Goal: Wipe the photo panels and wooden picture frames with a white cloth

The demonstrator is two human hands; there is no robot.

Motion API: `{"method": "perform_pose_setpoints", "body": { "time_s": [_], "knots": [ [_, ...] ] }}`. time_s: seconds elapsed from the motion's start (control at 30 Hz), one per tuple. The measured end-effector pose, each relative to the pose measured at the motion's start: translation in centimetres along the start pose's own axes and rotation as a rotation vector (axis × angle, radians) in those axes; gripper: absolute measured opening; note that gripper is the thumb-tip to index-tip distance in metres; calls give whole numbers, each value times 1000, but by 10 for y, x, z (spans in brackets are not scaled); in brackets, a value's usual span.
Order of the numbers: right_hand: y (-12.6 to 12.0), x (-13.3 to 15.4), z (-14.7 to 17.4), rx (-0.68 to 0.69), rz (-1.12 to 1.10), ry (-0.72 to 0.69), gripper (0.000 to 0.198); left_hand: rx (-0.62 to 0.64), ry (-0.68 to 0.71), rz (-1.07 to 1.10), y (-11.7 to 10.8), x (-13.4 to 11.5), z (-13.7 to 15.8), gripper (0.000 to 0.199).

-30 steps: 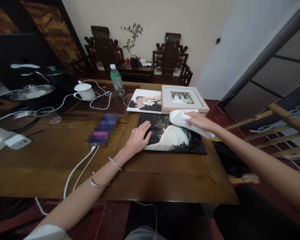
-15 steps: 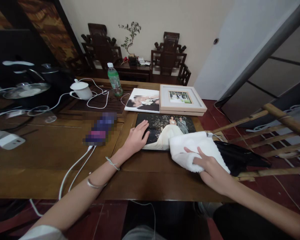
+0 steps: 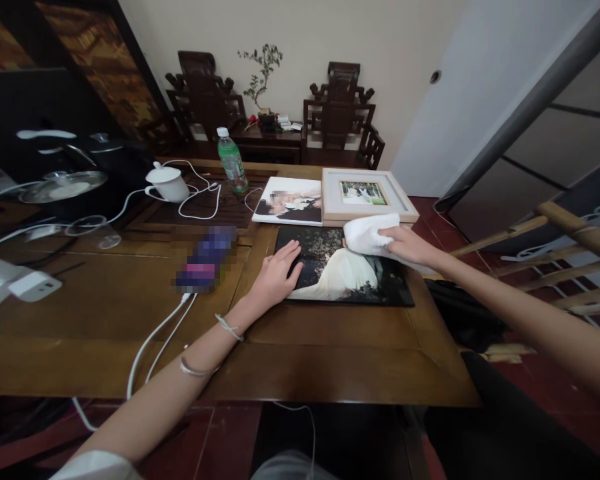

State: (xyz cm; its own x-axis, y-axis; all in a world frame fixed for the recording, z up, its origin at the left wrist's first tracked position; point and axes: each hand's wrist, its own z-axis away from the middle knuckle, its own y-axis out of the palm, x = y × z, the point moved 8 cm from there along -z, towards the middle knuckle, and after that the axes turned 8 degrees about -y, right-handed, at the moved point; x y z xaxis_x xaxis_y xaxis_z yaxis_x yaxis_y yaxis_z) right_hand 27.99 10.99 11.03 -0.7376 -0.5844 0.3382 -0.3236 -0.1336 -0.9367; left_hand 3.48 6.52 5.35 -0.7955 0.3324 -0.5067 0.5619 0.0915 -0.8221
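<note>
A dark wedding photo panel lies flat near the right end of the wooden table. My left hand rests on its left edge, fingers stretched out and holding nothing. In my right hand is a white towel, bunched up and lying over the panel's upper right part. The towel hides the upper bodies of the pictured couple. Just beyond the panel are a white-edged photo print and a light wooden picture frame, side by side.
A phone with blurred screen lies left of my arm, its white cable running off the table edge. Farther back stand a green-labelled bottle, a white lidded cup and a pot. A bamboo chair is at the right.
My right hand has moved the towel up and away from me, from the panel's lower right corner to its upper right. That corner now shows. My left hand stays on the panel.
</note>
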Motion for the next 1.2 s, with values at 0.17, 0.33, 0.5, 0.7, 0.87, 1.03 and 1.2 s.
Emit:
{"method": "perform_pose_setpoints", "body": {
  "time_s": [0.17,0.33,0.5,0.7,0.87,1.03,1.2],
  "knots": [
    [2,-1,7,-39,22,26,11,8,1,-2,1,0,0,41],
    [17,32,51,-36,20,15,15,-1,2,-12,3,1,1,40],
    [31,77,105,-3,-37,-54,31,-10,6,-23,4,1,1,40],
    [28,92,115,67,-29,-57,28,-14,12,-21,4,1,0,40],
    [15,62,72,50,-10,-50,23,-17,16,-13,4,1,-1,40],
    [8,26,18,59,-44,-92,12,-20,18,-11,3,1,-1,40],
    [5,5,-15,14,35,-54,15,-28,28,2,2,2,-1,40]
  ]
}}
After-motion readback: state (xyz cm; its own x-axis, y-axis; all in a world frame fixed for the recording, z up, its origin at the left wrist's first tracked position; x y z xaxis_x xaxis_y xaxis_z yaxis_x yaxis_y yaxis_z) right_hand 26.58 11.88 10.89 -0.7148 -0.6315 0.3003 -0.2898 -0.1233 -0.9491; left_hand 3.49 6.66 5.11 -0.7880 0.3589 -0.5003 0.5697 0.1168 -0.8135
